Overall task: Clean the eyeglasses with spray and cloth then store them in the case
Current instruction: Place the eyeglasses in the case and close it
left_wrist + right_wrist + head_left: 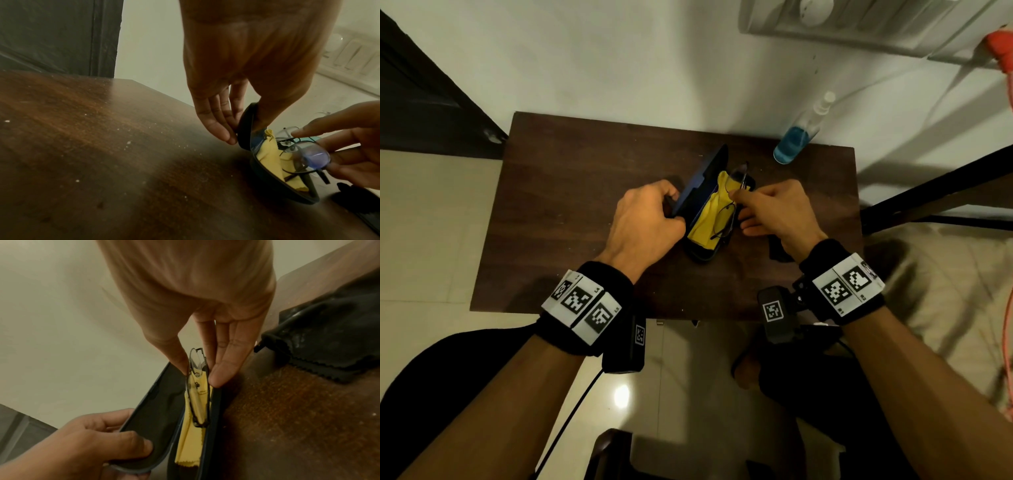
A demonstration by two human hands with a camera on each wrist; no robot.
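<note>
A dark eyeglass case (702, 255) lies open in the middle of the brown table (571, 205), with a yellow cloth (705, 222) lining its inside. My left hand (667, 209) grips the raised lid (156, 415), thumb inside and fingers behind it. The thin black-framed eyeglasses (197, 363) are folded and rest partly in the case on the yellow cloth. My right hand (743, 197) pinches their far lens end between thumb and fingers. A clear spray bottle (796, 140) with blue liquid stands at the table's far right edge.
A black cloth (329, 344) lies on the table just right of the case, partly under my right wrist. The table stands against a white wall, and a bed edge (945, 260) is close on the right.
</note>
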